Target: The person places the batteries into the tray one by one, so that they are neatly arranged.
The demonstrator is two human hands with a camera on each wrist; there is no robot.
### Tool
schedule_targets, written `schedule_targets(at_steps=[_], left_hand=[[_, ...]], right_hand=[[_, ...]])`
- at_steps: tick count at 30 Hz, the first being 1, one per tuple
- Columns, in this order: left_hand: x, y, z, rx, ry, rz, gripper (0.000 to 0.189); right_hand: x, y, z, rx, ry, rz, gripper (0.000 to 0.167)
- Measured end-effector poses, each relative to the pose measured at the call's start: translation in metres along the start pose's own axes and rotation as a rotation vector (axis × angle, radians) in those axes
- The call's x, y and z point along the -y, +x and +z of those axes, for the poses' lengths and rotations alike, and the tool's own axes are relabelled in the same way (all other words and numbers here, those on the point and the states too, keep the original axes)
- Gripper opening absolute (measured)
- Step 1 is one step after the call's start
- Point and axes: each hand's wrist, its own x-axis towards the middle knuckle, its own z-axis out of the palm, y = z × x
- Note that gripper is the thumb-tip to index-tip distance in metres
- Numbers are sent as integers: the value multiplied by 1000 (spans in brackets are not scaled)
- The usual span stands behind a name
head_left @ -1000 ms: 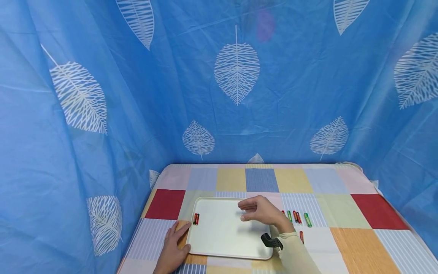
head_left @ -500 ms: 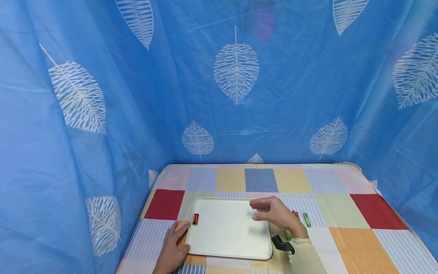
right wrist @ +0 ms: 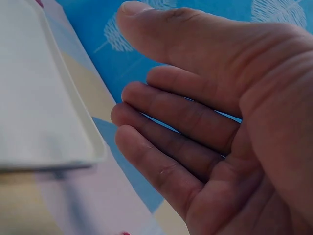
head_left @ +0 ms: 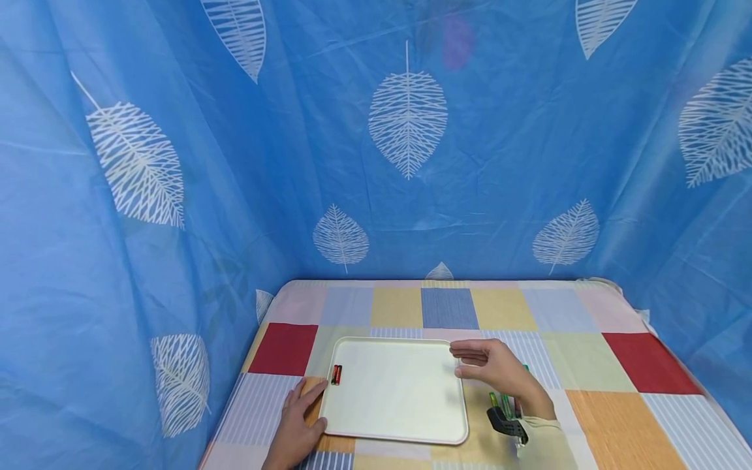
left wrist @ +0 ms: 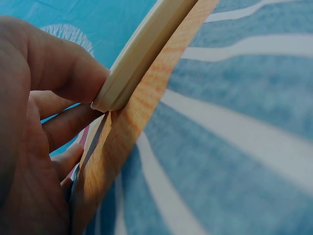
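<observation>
- Right hand has drifted rightward to the tray's right edge, grip spread.
- Left hand touches its left edge, fingers spread.
- Two red batteries lie inside, at left.

Head view above, wrist close-ups, shared tray

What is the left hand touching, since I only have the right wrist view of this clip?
Observer: The left hand touches the left side of the white tray.
Operator: Is anything lying in the tray, past the part I can see?
Observer: Yes, two red-and-black batteries lie side by side near its left edge.
Operator: And what sits close to the right hand?
Observer: Green batteries, only partly in view, beside its black wrist device.
</observation>
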Motion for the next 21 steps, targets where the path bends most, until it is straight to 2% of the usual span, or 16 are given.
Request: schedule_targets(at_steps=[6, 9, 16, 21], left_hand=[[0, -1, 0, -10, 1, 13, 72], [-1, 0, 0, -11, 0, 12, 72], [-1, 0, 0, -1, 3, 1, 72], [0, 0, -1, -10, -5, 29, 72]], right_hand=[[-4, -15, -13, -28, 13, 33, 54], [-5, -23, -17, -67, 7, 67, 53], [-12, -45, -22, -115, 5, 142, 60], [-14, -60, -25, -157, -29, 186, 62]])
